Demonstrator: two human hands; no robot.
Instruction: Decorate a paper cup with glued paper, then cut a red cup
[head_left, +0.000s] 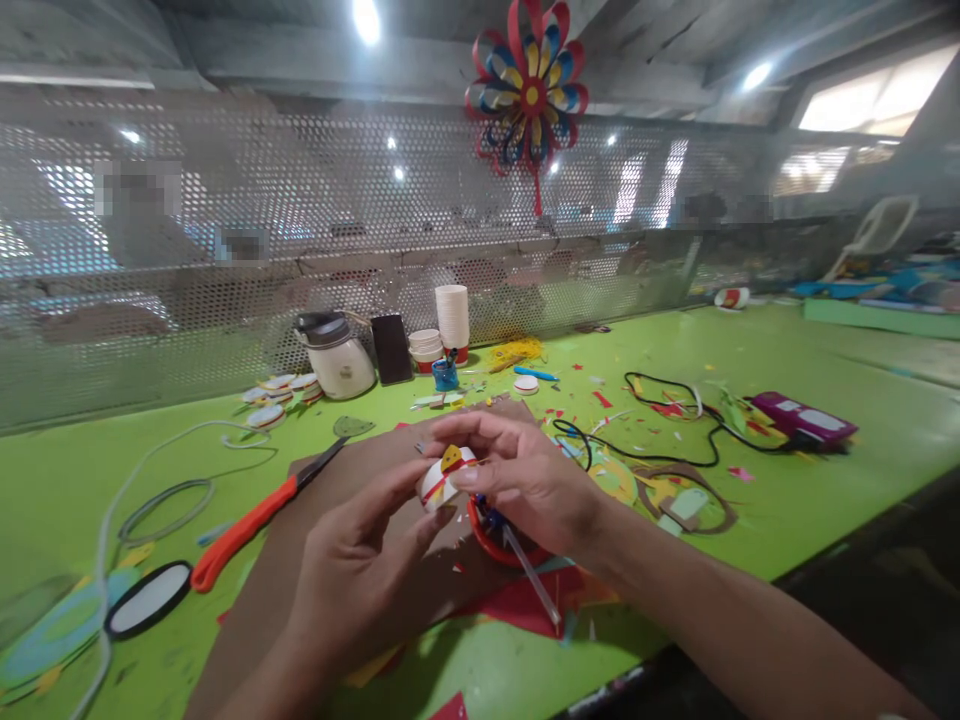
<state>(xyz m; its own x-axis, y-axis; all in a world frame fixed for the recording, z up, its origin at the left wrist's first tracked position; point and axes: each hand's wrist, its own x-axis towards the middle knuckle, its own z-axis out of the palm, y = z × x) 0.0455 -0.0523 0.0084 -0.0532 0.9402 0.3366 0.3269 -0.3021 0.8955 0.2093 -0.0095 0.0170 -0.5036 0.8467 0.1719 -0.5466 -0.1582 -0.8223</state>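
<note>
Head view, white piece [445, 480] between left fingers [399, 485] and right fingers [491, 475], half-curled, apparently pinching it

1 held white piece [448, 481], 2 cup stacks [452, 315], 1 jug [343, 366], 1 phone [392, 350].

a craft workshop: colourful scraps [602, 399] litter the green table [757, 350], perforated screen [300, 220] behind it, decorative flower [532, 97] above it.

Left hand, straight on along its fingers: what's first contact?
The small white piece with the red band, already at the left hand's fingertips. Beyond it, probably the right hand, though depth is unclear from this one view.
</note>
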